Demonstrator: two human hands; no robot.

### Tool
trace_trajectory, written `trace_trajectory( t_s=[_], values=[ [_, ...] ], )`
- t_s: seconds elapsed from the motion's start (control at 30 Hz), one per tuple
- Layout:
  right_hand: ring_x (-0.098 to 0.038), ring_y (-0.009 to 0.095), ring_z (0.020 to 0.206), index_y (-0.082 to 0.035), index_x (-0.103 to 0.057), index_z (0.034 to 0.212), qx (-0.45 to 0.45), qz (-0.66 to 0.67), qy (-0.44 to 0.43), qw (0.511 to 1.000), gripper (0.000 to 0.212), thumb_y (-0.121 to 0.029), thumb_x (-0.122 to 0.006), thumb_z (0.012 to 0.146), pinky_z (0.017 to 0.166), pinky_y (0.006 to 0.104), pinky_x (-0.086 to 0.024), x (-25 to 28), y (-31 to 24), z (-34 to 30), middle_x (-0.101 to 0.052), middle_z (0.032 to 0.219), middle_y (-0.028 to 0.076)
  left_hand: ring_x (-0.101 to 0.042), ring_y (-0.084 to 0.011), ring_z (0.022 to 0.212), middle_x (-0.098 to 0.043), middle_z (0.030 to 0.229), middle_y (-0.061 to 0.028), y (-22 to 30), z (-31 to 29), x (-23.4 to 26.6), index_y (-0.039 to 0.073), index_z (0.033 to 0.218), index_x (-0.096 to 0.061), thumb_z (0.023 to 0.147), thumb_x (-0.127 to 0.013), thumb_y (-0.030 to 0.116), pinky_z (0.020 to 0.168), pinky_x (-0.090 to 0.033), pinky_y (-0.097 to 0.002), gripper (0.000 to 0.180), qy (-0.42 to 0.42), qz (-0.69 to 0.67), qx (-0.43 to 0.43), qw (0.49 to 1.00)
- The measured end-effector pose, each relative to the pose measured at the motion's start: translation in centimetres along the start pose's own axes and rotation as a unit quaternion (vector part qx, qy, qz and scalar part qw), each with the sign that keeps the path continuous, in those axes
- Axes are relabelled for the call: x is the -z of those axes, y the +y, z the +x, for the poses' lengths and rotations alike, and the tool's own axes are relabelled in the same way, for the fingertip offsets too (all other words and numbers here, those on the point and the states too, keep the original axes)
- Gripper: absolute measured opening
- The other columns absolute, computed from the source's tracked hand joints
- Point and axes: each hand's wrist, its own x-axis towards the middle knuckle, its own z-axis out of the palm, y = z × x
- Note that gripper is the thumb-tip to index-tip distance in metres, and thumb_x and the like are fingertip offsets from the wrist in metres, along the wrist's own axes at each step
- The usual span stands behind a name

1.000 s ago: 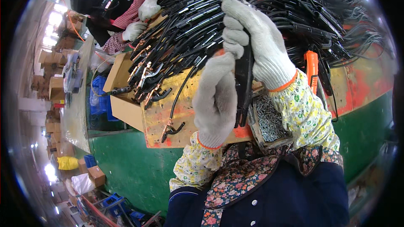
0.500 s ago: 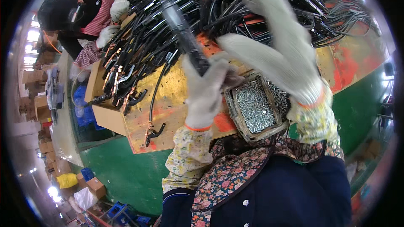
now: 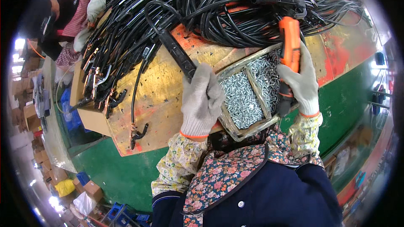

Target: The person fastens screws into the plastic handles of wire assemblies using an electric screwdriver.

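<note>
My left hand [image 3: 201, 98], in a white knitted glove, is closed around the end of a black plastic handle [image 3: 178, 54]. A thick black cable [image 3: 156, 3] loops from the handle's far end. In my gloved right hand [image 3: 304, 82] is an orange-and-black power screwdriver [image 3: 289, 44], held over the right edge of the screw tray. The wooden tray [image 3: 232, 131] sits between my hands, split by a divider. Small silver screws [image 3: 242, 101] fill its left part, and more screws [image 3: 265, 73] lie in the right part.
Black cables [image 3: 227, 17] with handles pile up along the table's far side. One cable with a copper-and-black clamp end [image 3: 136, 134] lies near the front left. A cardboard box [image 3: 93, 120] stands at the table's left edge. Beyond it, a co-worker's gloved hands [image 3: 96, 7] are at the pile.
My right hand, raised with fingers spread and nothing in it before, has come down and now grips the power screwdriver. My left hand keeps the black handle, which is lower and more tilted.
</note>
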Motion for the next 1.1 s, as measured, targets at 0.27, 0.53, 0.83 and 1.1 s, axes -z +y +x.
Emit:
trace_trajectory(
  t_s=[0.27,0.53,0.83,1.1],
  values=[
    [-0.051,0.012,0.07,-0.007,-0.033,0.144,0.129,0.684,0.021,0.717,0.068,-0.023,-0.067,0.087,0.064,0.0232,-0.05,-0.9,-5.5,1.2,-0.053,0.112,0.01,-0.039,-0.0086,0.041,-0.042,0.057,0.0012,-0.3,0.2,-2.2,0.014,0.09,-0.041,0.098,-0.056,0.038,0.036,-0.03,-0.0222,0.029,0.07,-0.026,0.023,0.997],
    [-0.038,0.009,0.058,-0.009,-0.034,0.143,0.23,0.62,-0.032,0.75,0.062,-0.006,-0.061,0.087,0.051,0.0253,-0.041,-2.3,-6.1,0.0,-0.057,0.106,0.011,-0.044,-0.0089,0.046,-0.045,0.061,0.0002,-0.7,1.0,-0.4,0.012,0.1,-0.04,0.094,-0.061,0.016,0.039,-0.036,-0.0245,0.023,0.002,0.009,-0.003,1.0],
    [-0.039,0.014,0.058,0.004,-0.045,0.129,0.158,0.51,0.025,0.845,0.048,-0.008,-0.06,0.086,0.053,0.0305,-0.038,-2.6,-3.2,-1.0,-0.046,0.074,0.006,-0.039,-0.0062,0.049,-0.042,0.062,0.0033,-0.6,0.4,-1.8,0.012,0.098,-0.045,0.095,-0.061,0.018,0.043,-0.033,-0.0228,0.017,0.049,0.064,-0.017,0.997],
    [-0.039,0.013,0.059,0.003,-0.039,0.132,0.214,0.567,-0.049,0.794,0.049,-0.004,-0.056,0.087,0.052,0.03,-0.039,-0.9,-1.9,0.0,-0.051,0.082,0.009,-0.043,-0.0073,0.048,-0.046,0.063,0.0021,-1.2,0.8,-1.2,0.013,0.096,-0.043,0.096,-0.059,0.02,0.041,-0.035,-0.0233,0.018,0.038,0.11,-0.033,0.993]
  ],
)
